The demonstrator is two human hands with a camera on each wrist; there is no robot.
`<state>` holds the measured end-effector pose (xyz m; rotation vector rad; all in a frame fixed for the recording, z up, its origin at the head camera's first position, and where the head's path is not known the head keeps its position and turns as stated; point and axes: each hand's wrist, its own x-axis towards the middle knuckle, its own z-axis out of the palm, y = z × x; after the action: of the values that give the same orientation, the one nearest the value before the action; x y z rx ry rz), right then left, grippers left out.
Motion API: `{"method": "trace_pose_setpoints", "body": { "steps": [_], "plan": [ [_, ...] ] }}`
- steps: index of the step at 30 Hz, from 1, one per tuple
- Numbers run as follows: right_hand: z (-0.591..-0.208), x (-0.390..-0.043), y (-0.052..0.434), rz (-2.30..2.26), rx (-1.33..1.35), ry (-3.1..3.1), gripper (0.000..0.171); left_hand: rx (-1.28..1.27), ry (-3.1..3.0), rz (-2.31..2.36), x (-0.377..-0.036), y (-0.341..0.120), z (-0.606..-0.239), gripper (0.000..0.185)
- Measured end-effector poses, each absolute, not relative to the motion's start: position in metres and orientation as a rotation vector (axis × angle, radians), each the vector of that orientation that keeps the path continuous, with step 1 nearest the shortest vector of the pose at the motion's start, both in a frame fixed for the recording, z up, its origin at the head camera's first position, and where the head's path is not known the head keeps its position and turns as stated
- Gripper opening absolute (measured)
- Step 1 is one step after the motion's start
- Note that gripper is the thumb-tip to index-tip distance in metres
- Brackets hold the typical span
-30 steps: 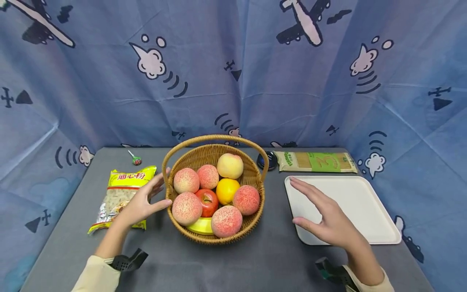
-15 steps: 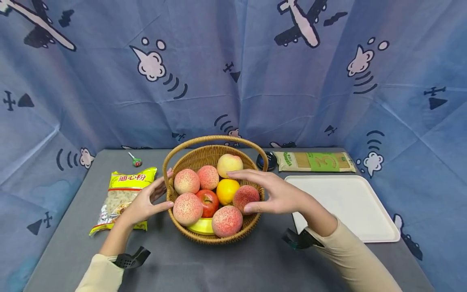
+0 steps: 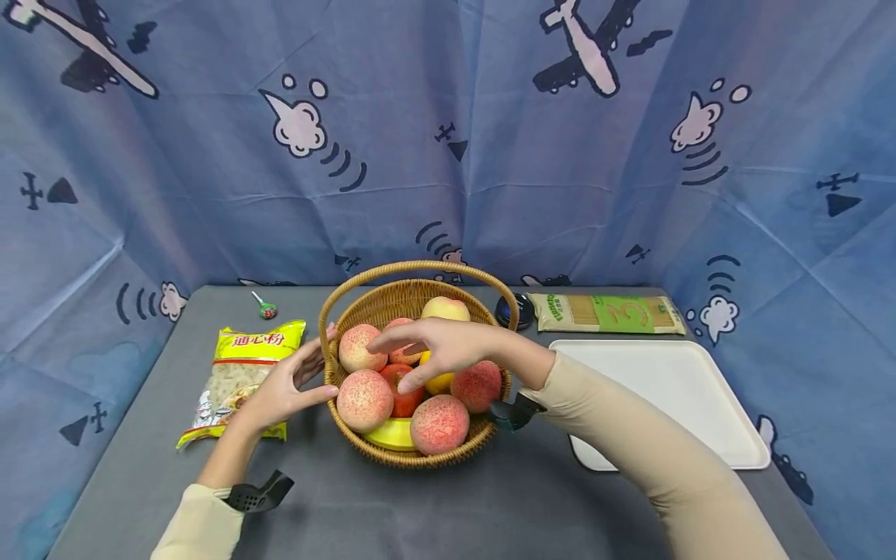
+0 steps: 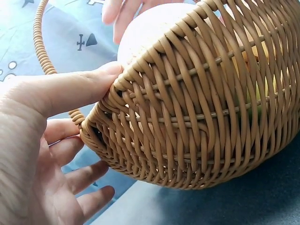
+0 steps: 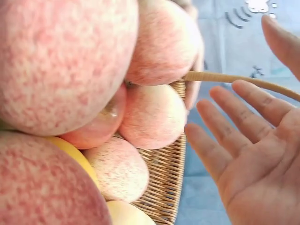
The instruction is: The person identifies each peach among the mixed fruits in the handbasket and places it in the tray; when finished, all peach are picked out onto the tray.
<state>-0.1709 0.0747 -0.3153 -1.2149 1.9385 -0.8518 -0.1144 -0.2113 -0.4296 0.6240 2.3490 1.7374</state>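
In the head view a wicker basket [image 3: 420,460] with an arched handle holds several peaches, a red apple [image 3: 402,389], a yellow-orange round fruit [image 3: 439,383] and a yellow banana-like fruit [image 3: 392,434]. My left hand [image 3: 276,395] rests against the basket's left side, thumb touching the rim and fingers near the handle's foot. Over the fruit my right hand [image 3: 444,350] hovers with fingers and thumb spread, near the left peach [image 3: 358,348]. It partly hides the back peach [image 3: 402,330]. In the right wrist view that palm faces the fruit and holds nothing.
A yellow bag of pasta [image 3: 241,381] and a lollipop [image 3: 265,306] lie left of the basket. To the right are a noodle pack [image 3: 607,313], a dark round object [image 3: 514,311] and a white tray [image 3: 707,404]. A blue patterned curtain [image 3: 490,194] stands behind.
My right hand has moved left from over the tray, across the basket's right side, to above the left part of the fruit. The left hand stays at the basket's rim.
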Motion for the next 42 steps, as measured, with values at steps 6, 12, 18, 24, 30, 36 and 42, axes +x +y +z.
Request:
{"method": "trace_pose_setpoints", "body": {
  "steps": [6,12,18,24,30,36,42],
  "plan": [
    [-0.329,-0.181,0.057,-0.877,-1.144,1.788,0.061,0.618,2.36,1.726,-0.114,-0.21,-0.43,0.078],
    [-0.342,-0.181,0.046,-0.825,-1.083,1.772,0.061,0.622,2.345,1.736,-0.111,-0.208,-0.433,0.078],
    [-0.352,-0.179,0.04,-0.746,-1.112,1.858,0.067,0.628,2.365,1.712,-0.111,-0.206,-0.433,0.078],
    [-0.36,-0.177,0.039,-0.7,-1.124,1.91,0.072,0.658,2.357,1.728,-0.11,-0.206,-0.433,0.078],
    [-0.361,-0.176,0.036,-0.703,-1.155,1.935,0.07,0.649,2.352,1.744,-0.11,-0.208,-0.431,0.077],
    [-0.36,-0.177,0.035,-0.685,-1.22,1.959,0.064,0.624,2.378,1.717,-0.11,-0.209,-0.43,0.077],
    [-0.354,-0.18,0.039,-0.729,-1.245,1.96,0.064,0.623,2.362,1.731,-0.112,-0.21,-0.429,0.076]
  ]
}}
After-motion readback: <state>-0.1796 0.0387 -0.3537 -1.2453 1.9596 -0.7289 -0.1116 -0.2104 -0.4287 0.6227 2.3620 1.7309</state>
